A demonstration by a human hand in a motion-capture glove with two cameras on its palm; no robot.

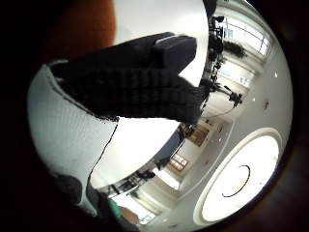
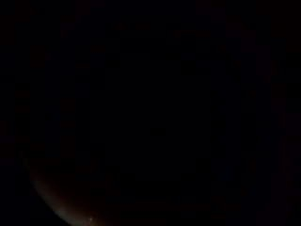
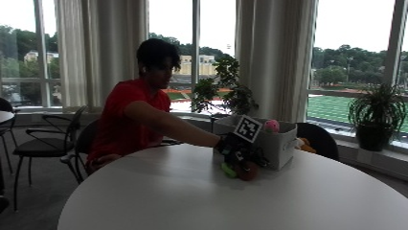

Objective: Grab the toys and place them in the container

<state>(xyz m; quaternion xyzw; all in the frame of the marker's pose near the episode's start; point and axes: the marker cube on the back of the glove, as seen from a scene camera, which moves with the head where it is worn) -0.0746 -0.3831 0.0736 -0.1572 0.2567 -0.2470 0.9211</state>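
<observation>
Brown toy [image 3: 248, 170] under gloved right hand [image 3: 232, 146]

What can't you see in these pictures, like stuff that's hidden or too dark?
- Thumb side palm view: nearly all black, so nothing there can be told.
- Outside view: the gloved right hand is small and dark, so its grip cannot be read.
- Outside view: the container wall hides what lies inside; only a pink toy peeks over the rim.
- Outside view: the brown toy and green toy on the table are too small to identify.
</observation>
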